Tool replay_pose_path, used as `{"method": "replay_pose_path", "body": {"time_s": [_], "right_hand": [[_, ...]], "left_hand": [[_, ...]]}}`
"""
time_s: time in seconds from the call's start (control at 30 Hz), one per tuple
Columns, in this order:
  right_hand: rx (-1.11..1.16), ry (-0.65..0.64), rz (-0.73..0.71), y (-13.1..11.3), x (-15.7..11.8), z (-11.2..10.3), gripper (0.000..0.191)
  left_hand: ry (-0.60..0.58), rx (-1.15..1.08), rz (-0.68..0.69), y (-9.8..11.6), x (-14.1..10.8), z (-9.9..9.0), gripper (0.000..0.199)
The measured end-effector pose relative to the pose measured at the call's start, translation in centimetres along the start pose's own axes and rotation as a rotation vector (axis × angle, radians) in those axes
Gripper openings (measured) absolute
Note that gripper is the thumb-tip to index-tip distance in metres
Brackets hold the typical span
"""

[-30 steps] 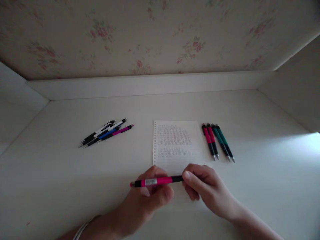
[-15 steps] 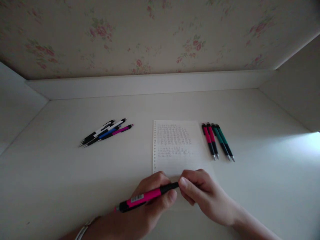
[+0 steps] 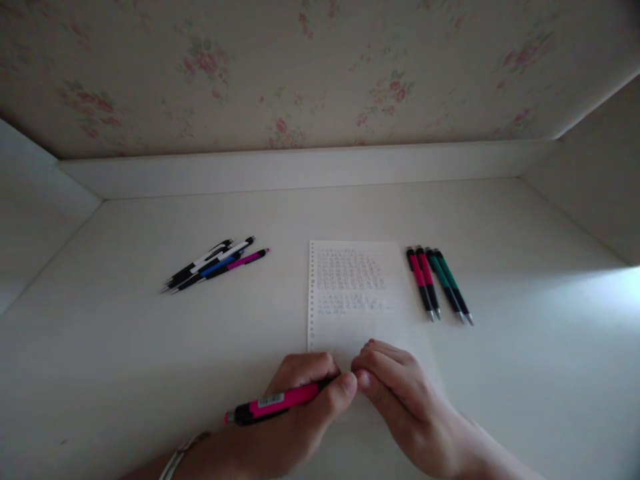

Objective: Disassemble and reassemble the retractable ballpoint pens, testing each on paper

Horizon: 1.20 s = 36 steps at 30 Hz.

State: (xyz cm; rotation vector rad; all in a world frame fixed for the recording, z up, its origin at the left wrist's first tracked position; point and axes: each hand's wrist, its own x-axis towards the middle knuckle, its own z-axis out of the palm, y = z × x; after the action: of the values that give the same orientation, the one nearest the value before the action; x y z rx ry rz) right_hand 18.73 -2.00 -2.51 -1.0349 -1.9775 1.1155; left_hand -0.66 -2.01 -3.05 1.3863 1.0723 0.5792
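Observation:
A pink pen with black ends and a barcode label slants across my left hand. That hand is closed around the pen's front part, its thumb covering most of the black grip. My right hand is closed too, thumb and fingers pinched at the pen's front end and touching the left thumb. The pen's tip is hidden between the hands. Beneath and beyond them lies a sheet of lined paper with handwriting and punched holes along its left edge.
Left of the paper several pens lie in an overlapping pile, among them a blue pen and a purple pen. To the right lie two pink pens and two green pens. A white ledge and floral wall stand behind.
My hands have come closer together, and the pen's black grip is now mostly covered. The right fingers have curled further over. The loose pens and paper lie as before.

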Motion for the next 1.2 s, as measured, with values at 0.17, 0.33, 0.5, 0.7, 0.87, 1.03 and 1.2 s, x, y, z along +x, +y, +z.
{"method": "replay_pose_path", "body": {"time_s": [0.17,0.33,0.5,0.7,0.87,1.03,1.2], "right_hand": [[-0.045,0.077,-0.078,0.1,0.0,0.2,0.026],[-0.104,0.137,-0.155,0.1,0.2,0.3,0.02],[-0.199,0.136,-0.254,0.3,0.2,0.5,0.018],[-0.151,0.149,-0.172,0.3,0.0,0.6,0.01],[-0.097,0.154,-0.054,0.2,-0.2,0.2,0.02],[-0.034,0.096,0.121,0.2,0.1,-0.1,0.025],[0.019,0.095,0.152,0.3,0.2,-0.1,0.032]], "left_hand": [[0.023,0.032,-0.031,0.2,0.1,-0.1,0.05],[0.068,-0.012,-0.11,-0.2,0.0,0.2,0.049],[0.125,-0.129,-0.197,-0.8,-0.2,0.5,0.05],[0.059,-0.237,-0.195,-0.4,0.4,0.1,0.06],[0.06,-0.229,-0.172,-0.8,0.4,-0.2,0.056],[0.023,-0.206,-0.163,-0.6,0.4,-0.5,0.054],[-0.031,-0.289,-0.158,0.1,0.5,-0.8,0.049]]}}
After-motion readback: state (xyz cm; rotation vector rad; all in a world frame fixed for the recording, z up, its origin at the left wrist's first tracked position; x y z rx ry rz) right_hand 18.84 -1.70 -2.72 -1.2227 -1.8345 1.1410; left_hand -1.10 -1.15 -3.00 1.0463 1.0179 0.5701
